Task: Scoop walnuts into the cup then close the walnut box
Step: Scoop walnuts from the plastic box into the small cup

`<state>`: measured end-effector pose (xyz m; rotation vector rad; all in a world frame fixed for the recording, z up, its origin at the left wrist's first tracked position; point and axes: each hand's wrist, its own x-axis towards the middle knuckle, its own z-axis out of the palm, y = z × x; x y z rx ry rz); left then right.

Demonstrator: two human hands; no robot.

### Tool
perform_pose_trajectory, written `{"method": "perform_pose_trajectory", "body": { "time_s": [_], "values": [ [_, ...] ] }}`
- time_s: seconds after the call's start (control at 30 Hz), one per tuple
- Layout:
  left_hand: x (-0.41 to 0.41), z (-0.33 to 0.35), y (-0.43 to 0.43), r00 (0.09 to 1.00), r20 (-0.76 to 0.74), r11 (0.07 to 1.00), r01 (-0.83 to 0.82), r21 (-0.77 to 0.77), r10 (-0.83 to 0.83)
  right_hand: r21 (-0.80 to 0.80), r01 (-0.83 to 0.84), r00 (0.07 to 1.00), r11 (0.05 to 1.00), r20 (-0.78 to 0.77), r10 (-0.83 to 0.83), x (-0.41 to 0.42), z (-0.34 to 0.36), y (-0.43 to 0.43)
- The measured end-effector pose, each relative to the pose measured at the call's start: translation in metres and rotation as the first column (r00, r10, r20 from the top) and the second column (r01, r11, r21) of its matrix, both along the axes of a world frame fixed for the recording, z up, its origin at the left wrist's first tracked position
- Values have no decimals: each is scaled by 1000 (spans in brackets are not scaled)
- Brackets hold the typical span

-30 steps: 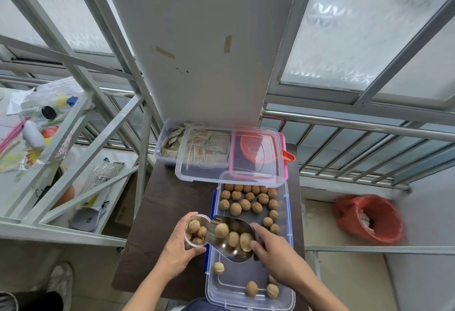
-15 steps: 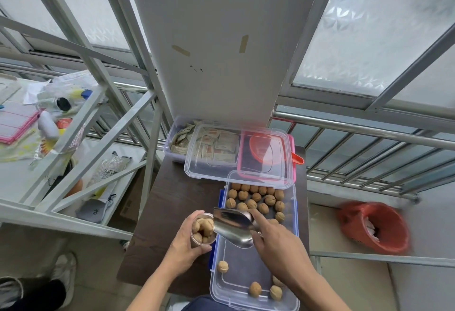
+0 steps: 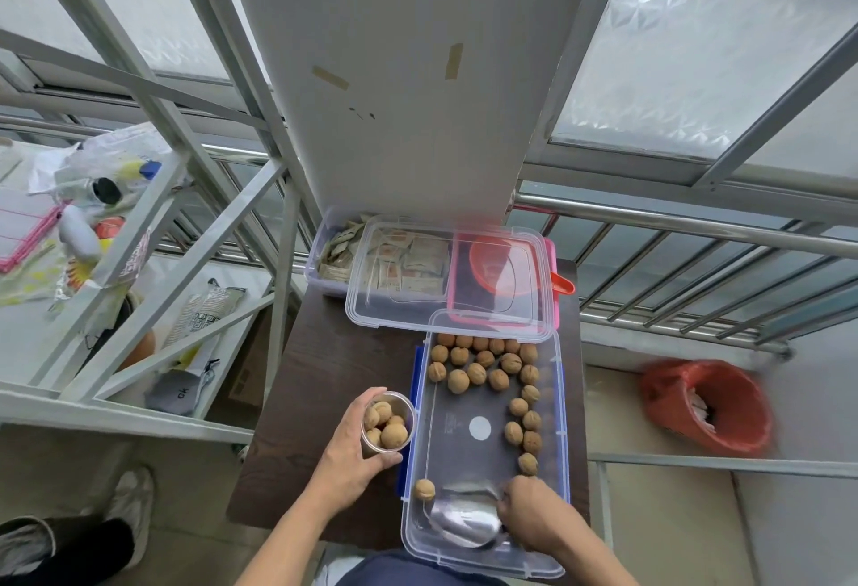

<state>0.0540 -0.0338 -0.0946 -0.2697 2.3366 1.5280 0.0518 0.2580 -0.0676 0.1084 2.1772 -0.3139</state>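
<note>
My left hand [image 3: 346, 460] grips a small clear cup [image 3: 389, 423] holding several walnuts, standing upright on the dark table just left of the walnut box. The clear walnut box [image 3: 420, 506] with blue clips lies open, with walnuts [image 3: 483, 365] clustered at its far end and along its right side. My right hand [image 3: 534, 518] holds a metal scoop [image 3: 464, 518] low in the near end of the box; the scoop looks empty. One walnut [image 3: 424, 489] lies just left of the scoop. The box's clear lid [image 3: 404, 307] rests beyond the box, over other containers.
A clear box of paper packets [image 3: 339, 251] and a pink-rimmed box with a red scoop [image 3: 562, 281] sit under the lid at the table's far end. A white metal rack [image 3: 139, 223] stands left. A red-lined bin [image 3: 710, 404] is on the floor right. The dark table [image 3: 320, 381] is narrow.
The scoop has left the cup's mouth and dropped to the near end of the box, emptied. The cup now holds more walnuts and stands upright beside the box.
</note>
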Motion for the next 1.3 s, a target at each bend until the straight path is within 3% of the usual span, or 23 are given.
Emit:
{"method": "perform_pose_trajectory", "body": {
  "time_s": [0.1, 0.17, 0.27, 0.33, 0.5, 0.63, 0.77, 0.9, 1.03, 1.3],
  "values": [
    [-1, -1, 0, 1000, -3, 1000, 10, -4, -10, -40, 75, 994, 996, 89, -71, 0, -20, -12],
    [-2, -2, -2, 1000, -1, 1000, 5, 0, -5, -117, 248, 958, 962, 179, -225, 0, -27, -18],
    [-3, -3, -6, 1000, 13, 1000, -9, 2, 8, -237, 633, 768, 737, 311, -560, -2, -29, -24],
    [-3, -4, -7, 1000, 12, 1000, -1, 7, 1, -288, 774, 634, 564, 341, -694, -9, -32, -28],
    [-3, -3, -6, 1000, 18, 1000, 2, 2, -2, -442, 830, 511, 339, 360, -781, -43, -50, -47],
    [-2, -4, -7, 1000, 24, 1000, 8, 9, -8, -454, 871, 387, 190, 393, -834, -72, -55, -68],
    [-1, -3, -8, 999, 40, 1000, 13, -8, -13, -450, 848, 442, 279, 311, -842, -88, -60, -68],
    [0, -2, -8, 999, 33, 1000, 20, -4, -20, -497, 745, 600, 445, 207, -773, -74, -54, -48],
    [0, -2, -8, 999, 32, 1000, 11, -1, -11, -532, 642, 704, 552, 125, -699, -48, -45, -28],
    [0, -1, -8, 1000, 29, 1000, 10, -13, -9, -520, 539, 780, 662, 11, -626, -18, -18, 8]
  ]
}}
